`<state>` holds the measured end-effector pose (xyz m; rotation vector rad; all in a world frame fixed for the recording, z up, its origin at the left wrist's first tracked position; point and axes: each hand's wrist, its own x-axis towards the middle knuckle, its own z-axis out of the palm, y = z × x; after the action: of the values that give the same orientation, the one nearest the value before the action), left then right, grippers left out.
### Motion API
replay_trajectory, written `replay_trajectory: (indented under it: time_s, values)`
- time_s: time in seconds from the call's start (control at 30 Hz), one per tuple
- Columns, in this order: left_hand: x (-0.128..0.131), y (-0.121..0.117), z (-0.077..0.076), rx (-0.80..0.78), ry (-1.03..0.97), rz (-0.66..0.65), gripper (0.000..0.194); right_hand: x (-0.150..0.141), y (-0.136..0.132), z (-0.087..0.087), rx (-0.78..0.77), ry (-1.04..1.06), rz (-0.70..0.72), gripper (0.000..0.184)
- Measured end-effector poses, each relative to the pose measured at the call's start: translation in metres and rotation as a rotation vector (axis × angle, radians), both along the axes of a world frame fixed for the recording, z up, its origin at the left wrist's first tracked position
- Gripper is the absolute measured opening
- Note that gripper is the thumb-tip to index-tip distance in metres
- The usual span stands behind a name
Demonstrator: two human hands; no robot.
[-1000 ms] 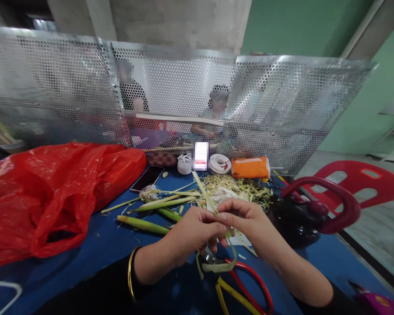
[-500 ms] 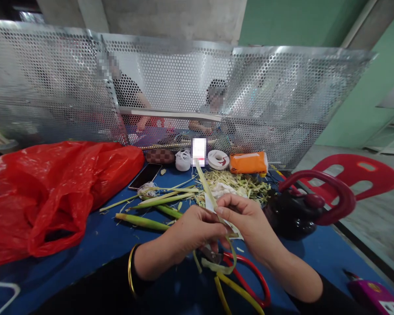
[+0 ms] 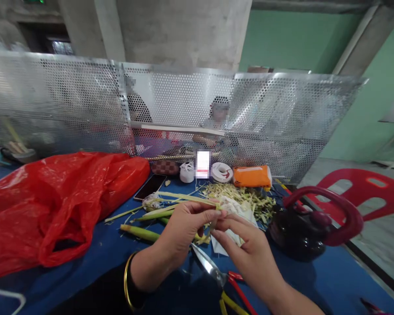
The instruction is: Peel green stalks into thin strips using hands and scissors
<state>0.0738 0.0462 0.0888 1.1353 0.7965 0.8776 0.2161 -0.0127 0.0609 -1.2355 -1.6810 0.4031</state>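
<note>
A pale green plant strip (image 3: 187, 197) runs from the fingers of my left hand (image 3: 180, 227) off to the left. My left hand pinches it between thumb and fingers. My right hand (image 3: 246, 245) meets the left fingertips and pinches the same strip near its end. Below both hands lie scissors (image 3: 210, 264) with a red handle, blades pointing up and left. Thick green stalks (image 3: 139, 232) and thin strips rest left of my hands. Behind the right hand are a white crumpled tissue (image 3: 231, 210) and a heap of plant shreds (image 3: 262, 203).
A red plastic bag (image 3: 59, 197) covers the left side, beside a phone (image 3: 151, 186). A dark kettle (image 3: 297, 232) with a maroon handle stands right. White tape roll (image 3: 222, 172) and orange packet (image 3: 252, 176) line the back. People sit behind the perforated metal screen (image 3: 180, 100).
The strip swung from pointing away to pointing left. My right hand moved lower, and its fingers now meet the left fingertips. The view tilted up, showing more of the scissors' blades.
</note>
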Motion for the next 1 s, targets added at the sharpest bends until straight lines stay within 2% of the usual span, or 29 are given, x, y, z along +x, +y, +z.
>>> replay_trajectory:
  time_s: [0.27,0.57,1.0]
  values:
    - [0.0028,-0.0025,-0.0031,-0.003,-0.023,-0.009,0.014,-0.0061,0.0011,0.0009,0.071,0.066,0.002,0.016]
    - [0.0025,-0.0032,-0.0014,-0.054,-0.053,0.022,0.016,-0.0051,0.0006,0.0061,0.045,0.055,0.061,0.017]
    - [0.0038,-0.0028,-0.0033,-0.111,-0.084,0.055,0.021,-0.0053,0.0014,0.0032,0.030,0.048,0.083,0.017]
